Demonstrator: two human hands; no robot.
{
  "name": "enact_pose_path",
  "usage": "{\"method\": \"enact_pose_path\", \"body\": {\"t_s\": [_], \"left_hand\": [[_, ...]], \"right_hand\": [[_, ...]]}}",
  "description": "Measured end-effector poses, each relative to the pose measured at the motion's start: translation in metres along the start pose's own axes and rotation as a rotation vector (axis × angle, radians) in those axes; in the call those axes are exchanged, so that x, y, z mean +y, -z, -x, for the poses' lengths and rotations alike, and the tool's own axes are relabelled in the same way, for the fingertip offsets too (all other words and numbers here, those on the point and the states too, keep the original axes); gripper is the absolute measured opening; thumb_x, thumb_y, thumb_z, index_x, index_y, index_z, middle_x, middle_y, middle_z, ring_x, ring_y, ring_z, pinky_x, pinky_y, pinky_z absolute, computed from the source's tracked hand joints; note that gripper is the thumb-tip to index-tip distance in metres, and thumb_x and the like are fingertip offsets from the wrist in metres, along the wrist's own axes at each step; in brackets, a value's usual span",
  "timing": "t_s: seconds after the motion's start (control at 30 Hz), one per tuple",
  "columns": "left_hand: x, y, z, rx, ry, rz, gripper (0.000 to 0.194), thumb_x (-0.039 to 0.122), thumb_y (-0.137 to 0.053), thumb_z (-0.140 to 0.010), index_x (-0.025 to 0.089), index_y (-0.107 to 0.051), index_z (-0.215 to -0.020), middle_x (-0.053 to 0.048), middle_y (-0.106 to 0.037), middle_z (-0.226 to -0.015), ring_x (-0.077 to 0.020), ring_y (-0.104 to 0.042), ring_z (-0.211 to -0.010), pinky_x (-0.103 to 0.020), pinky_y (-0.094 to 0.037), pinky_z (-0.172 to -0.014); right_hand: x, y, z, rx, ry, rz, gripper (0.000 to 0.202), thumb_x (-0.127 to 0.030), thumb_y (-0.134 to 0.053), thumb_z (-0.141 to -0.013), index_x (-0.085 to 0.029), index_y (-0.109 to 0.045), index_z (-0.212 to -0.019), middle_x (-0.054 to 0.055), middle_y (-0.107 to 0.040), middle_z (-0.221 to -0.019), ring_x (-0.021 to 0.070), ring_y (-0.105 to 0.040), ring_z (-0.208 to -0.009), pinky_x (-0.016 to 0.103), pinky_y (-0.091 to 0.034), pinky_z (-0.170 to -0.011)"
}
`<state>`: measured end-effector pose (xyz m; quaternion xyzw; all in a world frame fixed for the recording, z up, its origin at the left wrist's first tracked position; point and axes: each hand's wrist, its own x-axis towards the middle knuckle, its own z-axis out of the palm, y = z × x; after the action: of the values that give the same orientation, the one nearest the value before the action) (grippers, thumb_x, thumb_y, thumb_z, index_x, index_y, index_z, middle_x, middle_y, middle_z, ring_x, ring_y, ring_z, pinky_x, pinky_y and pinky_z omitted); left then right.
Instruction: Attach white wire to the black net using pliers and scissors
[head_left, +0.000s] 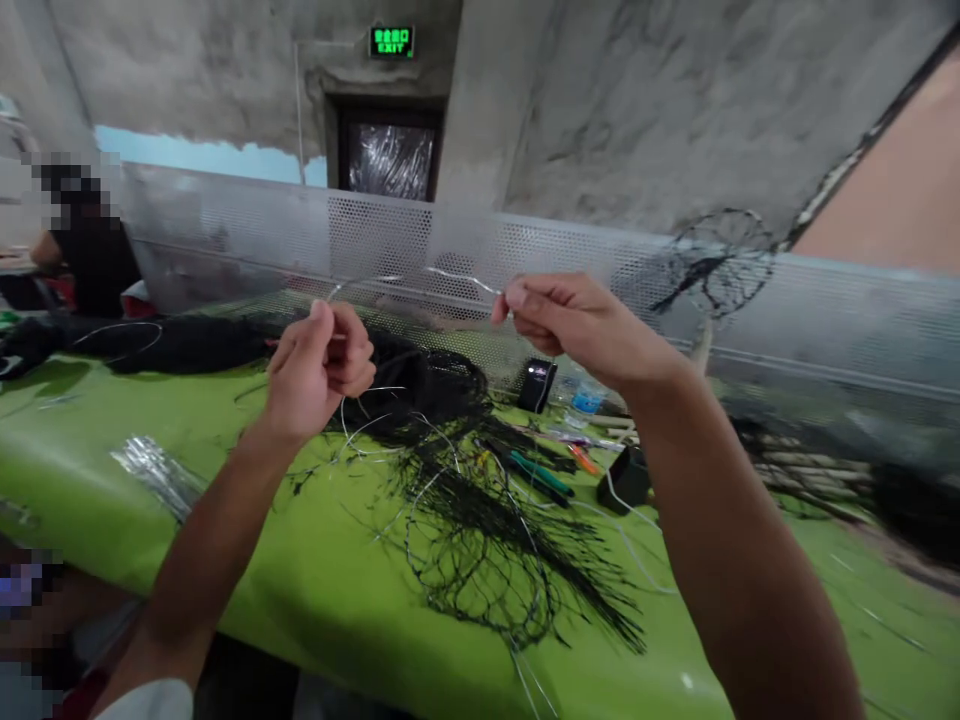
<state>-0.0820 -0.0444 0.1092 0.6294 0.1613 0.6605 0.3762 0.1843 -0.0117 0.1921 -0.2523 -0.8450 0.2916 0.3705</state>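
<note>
A thin silvery wire (465, 277) arcs in the air between my two hands, above the table. My left hand (319, 365) is closed, thumb against the curled fingers, at the wire's left end. At the other end, my right hand (570, 315) pinches the wire between thumb and fingertips. Below them lies a round hoop with knotted black netting (480, 580), beside a bundle of black strands (517, 530). A heap of black mesh (427, 385) sits behind, with loose bent wires around it.
The green-covered table (315, 590) carries a bundle of silvery wires (154, 470), green-handled pliers (541, 474), a black box (624, 480), a phone-like device (537, 385) and a water bottle (586, 400). A perforated metal panel (382, 235) stands behind. Another person (94, 250) sits far left.
</note>
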Motion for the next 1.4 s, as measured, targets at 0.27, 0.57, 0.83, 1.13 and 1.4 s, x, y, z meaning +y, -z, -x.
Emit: {"method": "enact_pose_path", "body": {"t_s": [0.27,0.57,0.83,1.13,1.4], "left_hand": [[0.002,-0.007,0.033,-0.207,0.221,-0.435,0.066,0.071,-0.045,-0.101,0.023,-0.043,-0.057,0.003,-0.029,-0.049,-0.0107,-0.021,-0.041,-0.030,-0.016,-0.043],[-0.003,0.017,0.046,-0.493,0.450,-0.703,0.052,0.061,-0.037,-0.105,0.026,-0.057,-0.073,0.003,-0.035,-0.055,-0.0150,-0.030,-0.045,-0.030,-0.028,-0.045],[0.008,-0.046,0.018,-0.594,0.268,-0.793,0.042,0.046,-0.042,-0.104,0.019,-0.061,-0.077,0.002,-0.049,-0.067,-0.0126,-0.041,-0.061,-0.026,-0.032,-0.060],[0.014,-0.065,0.014,-0.746,0.579,-0.643,0.047,0.054,-0.052,-0.099,0.018,-0.063,-0.072,0.006,-0.030,-0.051,-0.0101,-0.024,-0.048,-0.027,-0.017,-0.050],[-0.019,-0.052,0.008,-0.739,0.631,-0.825,0.039,0.043,-0.060,-0.093,0.016,-0.070,-0.066,0.001,-0.045,-0.056,-0.0119,-0.031,-0.054,-0.029,-0.020,-0.056]], "right_hand": [[-0.012,0.003,0.050,0.132,-0.265,0.033,0.063,-0.063,-0.073,-0.094,-0.023,-0.042,-0.056,-0.007,-0.026,-0.053,0.0074,-0.016,-0.047,0.029,-0.008,-0.045],[0.027,-0.007,0.090,0.048,-0.497,-0.038,0.066,-0.072,-0.075,-0.085,-0.025,-0.035,-0.060,-0.010,-0.021,-0.054,0.0079,-0.013,-0.046,0.030,-0.008,-0.046],[0.003,-0.021,0.082,-0.120,-0.337,0.272,0.062,-0.069,-0.054,-0.100,-0.023,-0.037,-0.062,-0.007,-0.026,-0.058,0.0104,-0.022,-0.053,0.031,-0.017,-0.052],[-0.022,-0.023,0.078,-0.388,-0.413,0.316,0.058,-0.057,-0.058,-0.099,-0.022,-0.037,-0.058,-0.008,-0.026,-0.054,0.0100,-0.022,-0.052,0.031,-0.019,-0.054],[-0.006,-0.047,0.066,-0.269,-0.487,0.780,0.060,-0.048,-0.062,-0.097,-0.022,-0.036,-0.049,-0.005,-0.028,-0.048,0.0127,-0.030,-0.052,0.033,-0.026,-0.060]]}}
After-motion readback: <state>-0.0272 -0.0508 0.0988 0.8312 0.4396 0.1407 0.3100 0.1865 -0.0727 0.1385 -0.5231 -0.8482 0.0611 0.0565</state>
